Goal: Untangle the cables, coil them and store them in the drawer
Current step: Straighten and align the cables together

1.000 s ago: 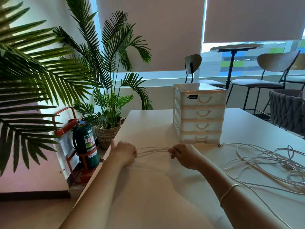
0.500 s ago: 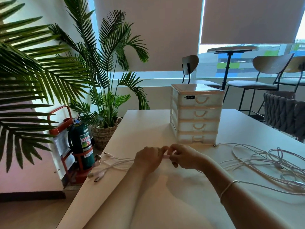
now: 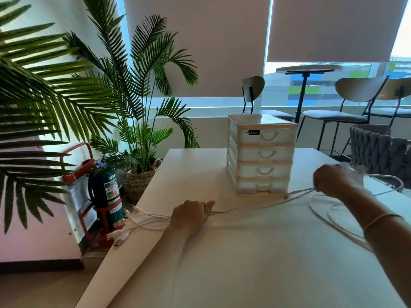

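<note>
At the left edge of the pale flat table [image 3: 222, 263], the plug ends [image 3: 121, 237] of the thin white cables [image 3: 255, 206] are hanging over the side. The left hand [image 3: 189, 218] is closing around the bunch of cables near those ends and pressing it down. The cables are running in one long line to the right and a little farther away. The right hand [image 3: 333, 182] is pinching them there, lifted up. More loops are lying at the right. The small clear plastic drawer box [image 3: 262, 154] is standing just behind the line, with all its drawers closed. The right hand is nearer to it.
</note>
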`<state>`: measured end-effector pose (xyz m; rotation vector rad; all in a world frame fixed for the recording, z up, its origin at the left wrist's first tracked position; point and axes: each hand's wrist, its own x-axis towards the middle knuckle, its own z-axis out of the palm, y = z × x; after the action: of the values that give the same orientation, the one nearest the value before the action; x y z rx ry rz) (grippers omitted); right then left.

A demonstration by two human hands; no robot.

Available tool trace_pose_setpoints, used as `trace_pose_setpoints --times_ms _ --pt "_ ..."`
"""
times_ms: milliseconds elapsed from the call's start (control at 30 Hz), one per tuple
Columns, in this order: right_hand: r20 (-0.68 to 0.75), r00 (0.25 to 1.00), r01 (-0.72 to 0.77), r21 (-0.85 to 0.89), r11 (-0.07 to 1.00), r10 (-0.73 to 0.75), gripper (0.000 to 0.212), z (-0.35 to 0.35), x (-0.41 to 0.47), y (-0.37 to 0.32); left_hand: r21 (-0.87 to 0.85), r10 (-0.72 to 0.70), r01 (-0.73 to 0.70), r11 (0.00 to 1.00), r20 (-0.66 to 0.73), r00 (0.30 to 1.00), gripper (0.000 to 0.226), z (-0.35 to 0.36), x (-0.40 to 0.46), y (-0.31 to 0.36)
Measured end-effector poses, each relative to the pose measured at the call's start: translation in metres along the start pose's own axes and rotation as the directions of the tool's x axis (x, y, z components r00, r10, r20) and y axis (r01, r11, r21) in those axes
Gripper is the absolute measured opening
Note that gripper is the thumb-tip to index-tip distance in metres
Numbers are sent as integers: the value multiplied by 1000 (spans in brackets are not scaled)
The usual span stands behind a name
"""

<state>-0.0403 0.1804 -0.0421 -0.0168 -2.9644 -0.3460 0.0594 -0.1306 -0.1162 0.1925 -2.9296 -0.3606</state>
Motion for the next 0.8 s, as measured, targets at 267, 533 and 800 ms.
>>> trace_pose_setpoints --times_ms 267,533,800 --pt "-64 979 -202 -117 972 196 33 -25 -25 -24 -28 -12 11 1000 -28 1000 53 -1 1 -5" --pt "-154 801 563 526 638 -579 28 -14 -83 -151 -80 -35 28 996 -84 996 56 -6 -1 1" --pt "-68 813 446 710 544 -578 20 -8 -82 -162 -101 1 -13 995 -122 993 57 -7 2 0"
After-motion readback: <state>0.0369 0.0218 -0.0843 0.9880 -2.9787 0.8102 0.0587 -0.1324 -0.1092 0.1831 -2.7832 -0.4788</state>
